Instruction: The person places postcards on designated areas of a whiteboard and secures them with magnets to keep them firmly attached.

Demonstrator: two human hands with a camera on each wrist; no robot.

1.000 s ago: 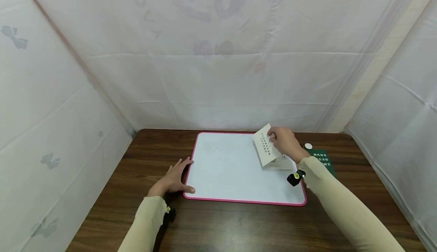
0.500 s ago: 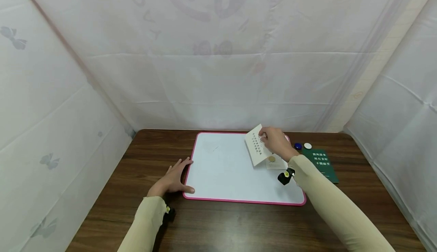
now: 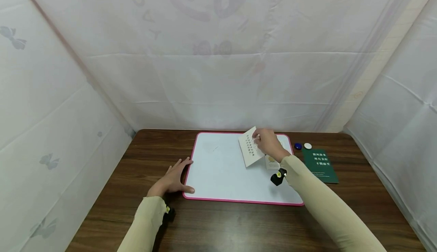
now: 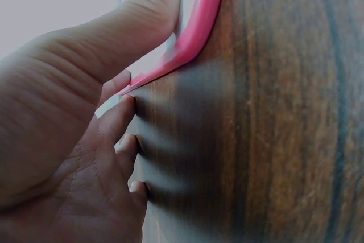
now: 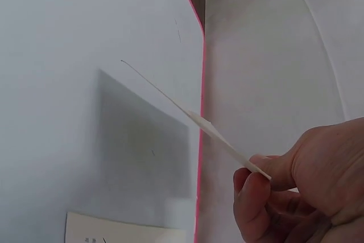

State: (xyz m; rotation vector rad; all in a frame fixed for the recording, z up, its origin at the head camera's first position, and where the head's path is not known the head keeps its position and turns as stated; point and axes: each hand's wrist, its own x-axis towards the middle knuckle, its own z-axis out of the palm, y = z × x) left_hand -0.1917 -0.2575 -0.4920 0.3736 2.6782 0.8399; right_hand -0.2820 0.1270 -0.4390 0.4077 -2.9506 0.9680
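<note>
A whiteboard (image 3: 218, 168) with a pink frame lies on the wooden table. My left hand (image 3: 174, 178) is spread at its left edge, the thumb over the near corner and the other fingertips along the left side. Above the board's right half, my right hand (image 3: 269, 142) pinches a cream card (image 3: 250, 147) with printed characters by its upper right edge, thumb against fingers. The card is tilted; edge-on in the right wrist view, it casts a shadow on the board. Another cream card (image 3: 272, 163) lies flat on the board, partly hidden by my right hand and arm.
Right of the board, a dark green card (image 3: 320, 164) with white characters lies on the table (image 3: 218, 225). Behind it are a blue round piece (image 3: 298, 146) and a white round piece (image 3: 308, 146). Pale cloth (image 3: 218, 81) hangs behind and at both sides.
My right hand has moved left over the board with the pinched card. This has uncovered the green card and the blue round piece. My left hand has stayed in place.
</note>
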